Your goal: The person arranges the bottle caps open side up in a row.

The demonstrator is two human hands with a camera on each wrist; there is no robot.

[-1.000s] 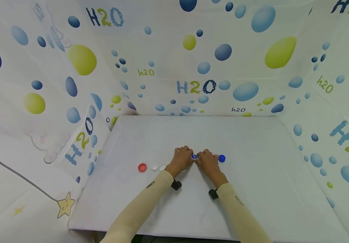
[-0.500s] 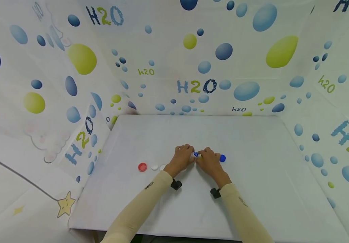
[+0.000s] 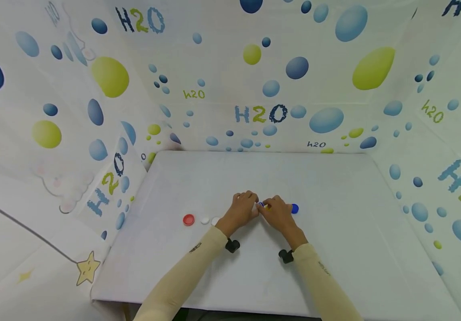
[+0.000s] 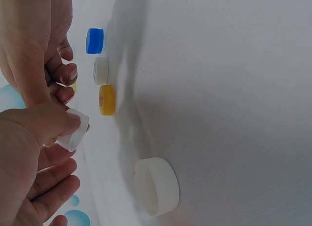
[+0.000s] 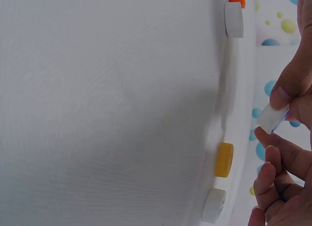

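Note:
My left hand (image 3: 239, 210) pinches a white bottle cap (image 4: 74, 131) between thumb and fingers, above the table. The cap is tilted, and a blue edge shows on it in the right wrist view. My right hand (image 3: 278, 215) meets it from the other side, its thumb and a fingertip on the cap and the other fingers loosely bent. Below the right hand, a yellow cap (image 4: 107, 100), a white cap (image 4: 101, 71) and a blue cap (image 3: 295, 208) lie in a row. Fingers partly cover the held cap in every view.
Left of the hands, a red cap (image 3: 188, 220), a small white cap (image 3: 205, 220) and another white cap (image 3: 215, 221) lie on the white table (image 3: 334, 249). A larger-looking white cap (image 4: 157, 187) stands near the left wrist camera. Patterned cloth walls surround the table.
The held cap has moved slightly right and tilted, and its blue face is now mostly covered by fingers. My right hand has shifted a little right, then closed in on the cap.

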